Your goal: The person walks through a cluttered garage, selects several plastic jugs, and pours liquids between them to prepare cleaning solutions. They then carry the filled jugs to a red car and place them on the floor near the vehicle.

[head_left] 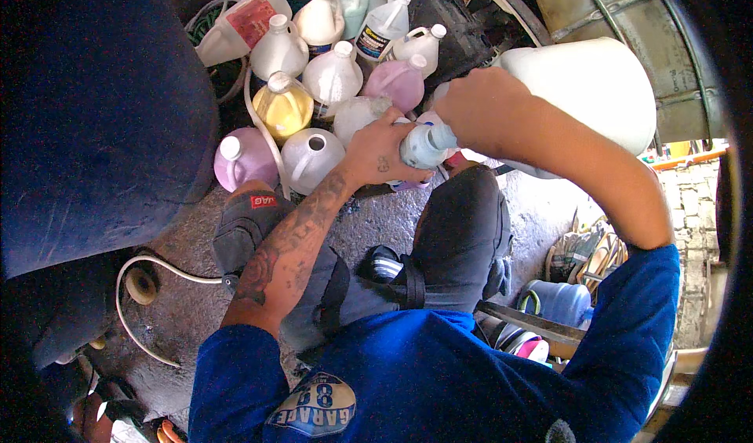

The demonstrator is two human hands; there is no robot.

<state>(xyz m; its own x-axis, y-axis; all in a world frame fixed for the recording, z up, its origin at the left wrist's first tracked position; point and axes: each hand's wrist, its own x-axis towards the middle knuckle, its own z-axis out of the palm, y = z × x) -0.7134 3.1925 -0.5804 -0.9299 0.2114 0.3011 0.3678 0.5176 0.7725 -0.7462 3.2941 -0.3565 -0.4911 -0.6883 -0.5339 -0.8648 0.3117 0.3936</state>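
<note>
My left hand (380, 149) is closed around a pale, translucent plastic bottle (422, 148), whose narrow end tilts toward the right. Just beyond that end is my right hand (482, 107), its fingers curled and mostly hidden; what they grip cannot be made out. Behind the right hand and forearm lies a large white plastic container (584, 90). Close to the left hand stand an uncapped white jug (310, 165) with a dark round mouth, a whitish jug (357, 118) and a pink jug (398, 82).
Several capped jugs crowd the floor ahead, including a yellow one (282, 114) and a purple one (245, 161). A pale hose (263, 121) runs among them. A dark blue rounded bulk (102, 121) fills the left. A blue water bottle (553, 303) lies at right.
</note>
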